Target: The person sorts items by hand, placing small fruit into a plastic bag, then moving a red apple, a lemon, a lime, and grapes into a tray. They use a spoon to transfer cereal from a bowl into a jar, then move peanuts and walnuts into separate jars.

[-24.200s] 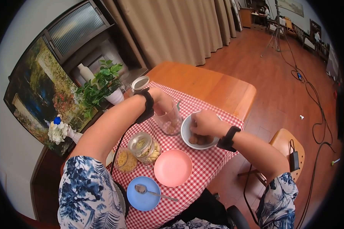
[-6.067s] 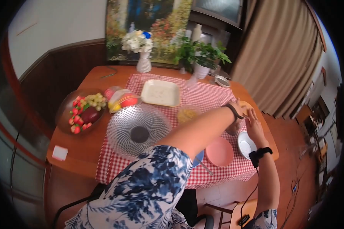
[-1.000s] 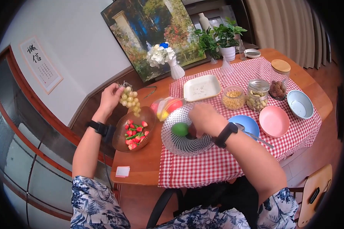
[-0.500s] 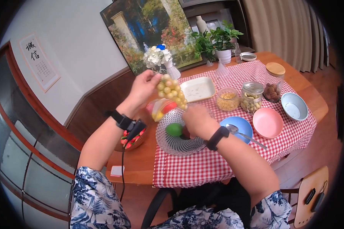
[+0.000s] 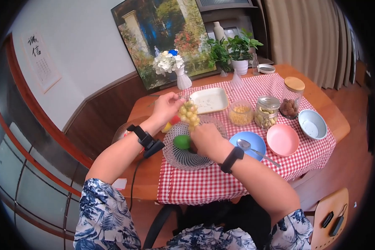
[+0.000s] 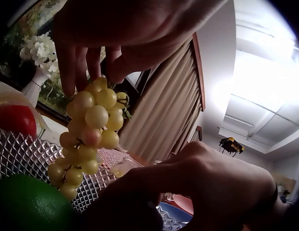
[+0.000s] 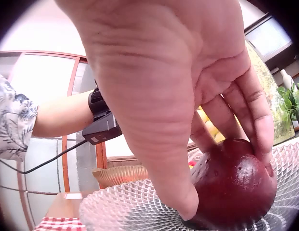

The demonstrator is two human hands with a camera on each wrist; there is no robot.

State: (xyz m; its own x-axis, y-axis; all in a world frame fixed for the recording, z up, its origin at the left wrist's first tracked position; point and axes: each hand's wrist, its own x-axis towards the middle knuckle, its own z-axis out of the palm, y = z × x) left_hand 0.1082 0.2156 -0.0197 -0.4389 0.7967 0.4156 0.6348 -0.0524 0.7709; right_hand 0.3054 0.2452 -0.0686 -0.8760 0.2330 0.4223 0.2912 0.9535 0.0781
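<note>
1. Left hand (image 5: pixel 167 109): left of centre in the head view. Thumb and fingertips pinch the grape bunch (image 5: pixel 189 113) at its top.
2. Grape bunch: near frame centre, hanging over the glass bowl (image 5: pixel 176 160).
3. Right hand (image 5: pixel 210 141): just below and right of frame centre. Thumb and fingers curl round the dark red fruit (image 7: pixel 236 187), lower right in the right wrist view, at the glass bowl.
4. Green fruit (image 5: pixel 182 142): in the glass bowl, left of the right hand.
</note>
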